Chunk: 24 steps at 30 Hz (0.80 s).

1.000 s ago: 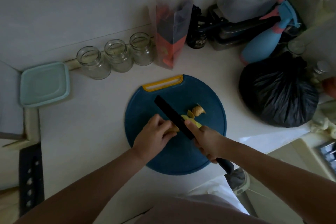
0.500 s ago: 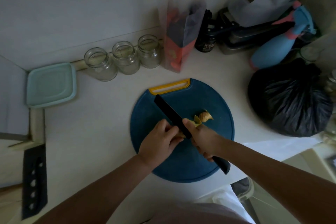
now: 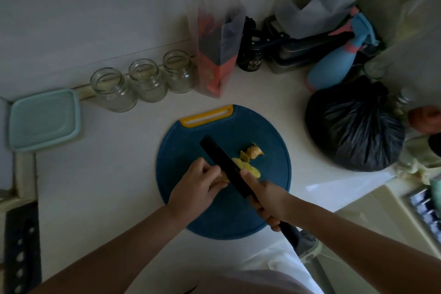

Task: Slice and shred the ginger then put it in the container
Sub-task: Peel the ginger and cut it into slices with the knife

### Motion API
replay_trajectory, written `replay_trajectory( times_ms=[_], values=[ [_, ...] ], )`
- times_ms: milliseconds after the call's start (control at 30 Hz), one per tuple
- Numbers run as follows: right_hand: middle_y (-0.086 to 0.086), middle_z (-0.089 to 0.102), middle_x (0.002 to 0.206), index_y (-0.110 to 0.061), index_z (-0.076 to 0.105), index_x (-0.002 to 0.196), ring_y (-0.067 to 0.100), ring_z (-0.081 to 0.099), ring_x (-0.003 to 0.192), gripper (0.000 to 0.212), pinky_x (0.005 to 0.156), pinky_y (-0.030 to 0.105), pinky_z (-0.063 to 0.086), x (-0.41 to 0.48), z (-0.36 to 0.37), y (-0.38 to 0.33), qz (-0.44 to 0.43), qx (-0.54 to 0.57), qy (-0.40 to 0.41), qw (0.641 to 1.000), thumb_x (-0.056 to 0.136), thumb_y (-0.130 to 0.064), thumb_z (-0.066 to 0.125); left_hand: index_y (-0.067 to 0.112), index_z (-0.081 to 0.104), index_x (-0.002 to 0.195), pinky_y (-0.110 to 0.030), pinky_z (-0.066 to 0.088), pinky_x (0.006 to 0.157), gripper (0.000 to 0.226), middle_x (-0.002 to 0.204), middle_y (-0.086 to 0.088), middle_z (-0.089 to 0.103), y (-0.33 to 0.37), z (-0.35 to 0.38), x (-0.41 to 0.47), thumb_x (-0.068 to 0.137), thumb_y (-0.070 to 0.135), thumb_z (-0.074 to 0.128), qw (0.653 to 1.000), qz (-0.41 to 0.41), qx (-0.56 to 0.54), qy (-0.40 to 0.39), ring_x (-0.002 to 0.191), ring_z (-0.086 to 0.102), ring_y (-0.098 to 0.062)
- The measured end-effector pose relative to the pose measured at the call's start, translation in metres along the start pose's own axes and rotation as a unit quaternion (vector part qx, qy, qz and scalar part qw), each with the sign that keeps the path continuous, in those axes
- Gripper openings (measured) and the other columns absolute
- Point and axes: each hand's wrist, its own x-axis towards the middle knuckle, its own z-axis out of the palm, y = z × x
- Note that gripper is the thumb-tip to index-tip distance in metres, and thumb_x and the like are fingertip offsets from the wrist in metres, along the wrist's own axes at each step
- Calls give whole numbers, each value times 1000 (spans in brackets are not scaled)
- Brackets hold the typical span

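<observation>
Ginger slices [image 3: 248,168], thin and pale yellow, lie fanned at the middle of the round dark-blue plastic cutting board [image 3: 214,222], just right of the black-bladed kitchen knife [image 3: 220,159]. A knobbly ginger end [image 3: 253,150] sits just beyond them. The left hand [image 3: 193,188] curls its fingers over the uncut ginger piece [image 3: 226,179], mostly hidden, against the blade's left side. The right hand [image 3: 269,200] grips the knife's black handle. The board rests on the pale worktop [image 3: 107,174]. Behind the board's left stand three open glass jars [image 3: 143,80]. Far left of it is a square mint-lidded plastic container [image 3: 44,119], and right of it a black plastic bag [image 3: 353,126].
</observation>
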Motion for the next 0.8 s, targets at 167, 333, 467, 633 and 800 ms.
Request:
replay_trajectory(
  times_ms=[167,333,467,633,800],
  values=[
    [3,36,49,-13,38,63,15,30,32,69,38,19,31,8,1,-4,-5,-27,18,999,89,-76,24,20,48,92,-19,43,61,22,83,-1,45,-3,3,1,87,41,53,1000,1,6,3,74,46,-12],
    [3,38,49,-12,39,65,14,33,32,69,38,18,32,14,5,-8,-1,-4,22,1000,89,-74,25,20,46,93,-20,44,59,22,83,-2,45,-5,3,3,87,40,54,1000,2,-2,1,73,46,-13],
    [3,41,52,-13,41,64,14,38,32,69,38,20,35,19,9,-10,-16,-1,25,1000,89,-74,23,22,46,93,-22,46,59,21,83,-2,45,-4,2,2,87,39,54,1000,-2,-8,-4,72,48,-14],
    [-11,33,73,-42,28,72,0,41,49,33,33,8,31,21,14,-19,-76,-20,75,994,97,-64,22,23,47,91,-21,44,60,18,82,-1,45,-4,1,4,87,38,56,1000,-7,-18,-4,72,45,-11],
    [-7,35,73,-38,32,72,11,45,52,37,33,18,36,19,12,-17,-90,-24,71,993,97,-64,22,23,48,92,-26,49,58,19,82,-2,45,-4,-1,4,86,40,55,1000,-14,-16,-13,71,50,-15]
  ],
)
